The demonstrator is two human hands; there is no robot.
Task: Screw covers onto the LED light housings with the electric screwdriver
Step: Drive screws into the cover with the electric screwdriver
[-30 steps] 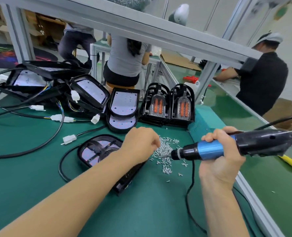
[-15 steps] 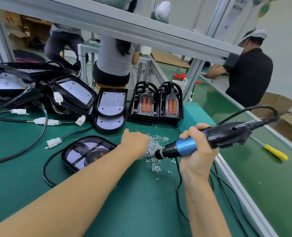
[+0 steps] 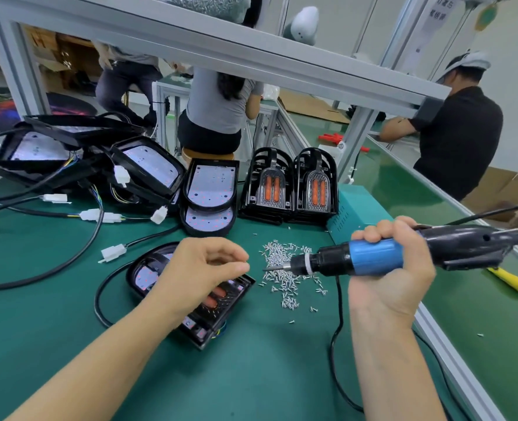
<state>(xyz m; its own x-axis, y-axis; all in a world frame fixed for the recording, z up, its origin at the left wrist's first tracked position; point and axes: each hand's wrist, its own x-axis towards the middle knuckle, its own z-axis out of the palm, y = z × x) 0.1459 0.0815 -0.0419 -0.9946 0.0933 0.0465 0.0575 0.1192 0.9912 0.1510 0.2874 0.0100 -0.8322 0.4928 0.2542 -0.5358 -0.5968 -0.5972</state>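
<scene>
A: Lifting away from the screw pile (image 3: 285, 275), the left hand (image 3: 203, 268) is now hovering over the LED light housing (image 3: 191, 299) instead of resting down among the loose screws as it was a moment ago

B: Is it carrying anything?

A: Its thumb and forefinger are pinching together, and something thin and pale is showing between the fingertips. I am judging that to be a screw, but it is too small to be certain

B: And the right hand?

A: The right hand (image 3: 388, 268) is wrapping its fingers round the blue grip of the electric screwdriver (image 3: 373, 256), holding it nearly level. The bit is pointing left, its tip hanging just above the pile and near the left fingertips, closer to them than half a second back

B: So what is that telling us about the job?

A: Probably that the picking part is finishing and the loading part is starting: the screw seems to be heading for the bit or for a hole in the cover. The housing is lying flat on the green surface (image 3: 251, 375) under the left hand, its cover with the orange lenses partly hiding beneath the wrist, so I cannot tell which holes are already filled

B: Anything waiting behind it?

A: Two spare covers (image 3: 291, 186) are standing upright at the back, just beside the open housings with white LED boards (image 3: 212, 189)
</scene>
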